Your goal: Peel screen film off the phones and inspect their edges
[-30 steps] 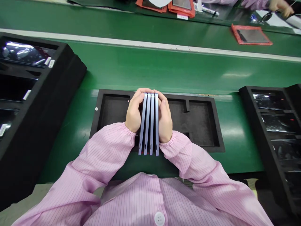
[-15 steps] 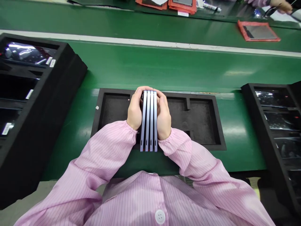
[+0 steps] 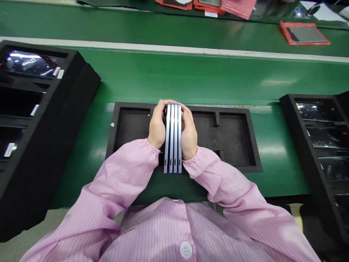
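Note:
Several pale blue smartphones (image 3: 175, 142) stand on edge side by side, their charging ports facing my body. My left hand (image 3: 157, 125) presses on the left side of this stack, and my right hand (image 3: 189, 133) closes on the right side. The fingers of both hands wrap around the far end, partly hidden by the phones. Below the hands lies a black foam tray (image 3: 234, 140) with recessed compartments. Whether the phones touch the tray cannot be seen.
At left rises a tall black foam tray stack (image 3: 68, 94) with dark-screened phones in its slots. Another black tray (image 3: 302, 145) holding phones stands at right. Beyond the pale strip (image 3: 163, 47) lie a red-wrapped flat panel (image 3: 305, 34) and a red packet (image 3: 240, 6).
The phones sit slightly closer together, and both hands have moved slightly inward with them. Across the bench, another person's hand has left the top right, and a red packet has appeared at the top.

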A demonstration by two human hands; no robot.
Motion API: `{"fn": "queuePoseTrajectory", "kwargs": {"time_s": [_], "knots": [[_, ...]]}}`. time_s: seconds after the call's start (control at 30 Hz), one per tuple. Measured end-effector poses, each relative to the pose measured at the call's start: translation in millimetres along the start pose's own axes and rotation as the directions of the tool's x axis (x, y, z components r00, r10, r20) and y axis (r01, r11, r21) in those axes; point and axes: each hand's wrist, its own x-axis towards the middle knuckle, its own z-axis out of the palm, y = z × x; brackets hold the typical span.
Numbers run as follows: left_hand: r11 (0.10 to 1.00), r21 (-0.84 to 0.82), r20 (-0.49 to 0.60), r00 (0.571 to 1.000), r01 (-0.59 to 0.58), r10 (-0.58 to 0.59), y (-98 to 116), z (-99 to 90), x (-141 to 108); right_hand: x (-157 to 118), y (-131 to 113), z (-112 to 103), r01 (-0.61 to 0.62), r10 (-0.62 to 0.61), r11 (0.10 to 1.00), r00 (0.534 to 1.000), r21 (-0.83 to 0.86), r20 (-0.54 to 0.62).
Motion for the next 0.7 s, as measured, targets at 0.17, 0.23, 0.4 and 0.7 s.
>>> {"fn": "queuePoseTrajectory", "kwargs": {"time_s": [0.17,0.23,0.4,0.7], "knots": [[1.000,0.003,-0.007,1.000,-0.001,0.001,-0.4,0.2,0.5,2.1,3.5,-2.5,-0.004,0.004,1.000,1.000,-0.023,0.006],[1.000,0.007,-0.011,1.000,-0.002,0.002,-0.5,0.0,0.7,2.8,4.2,-3.2,-0.012,0.012,0.999,1.000,-0.033,0.016],[1.000,0.006,-0.017,1.000,0.008,-0.008,0.2,1.2,0.3,3.2,4.5,-2.7,-0.034,0.033,0.999,0.999,-0.023,-0.013],[0.994,0.098,-0.003,0.999,-0.042,0.043,-0.7,0.1,-4.8,-2.8,-4.0,0.8,-0.006,0.004,0.999,1.000,-0.054,-0.030]]}}
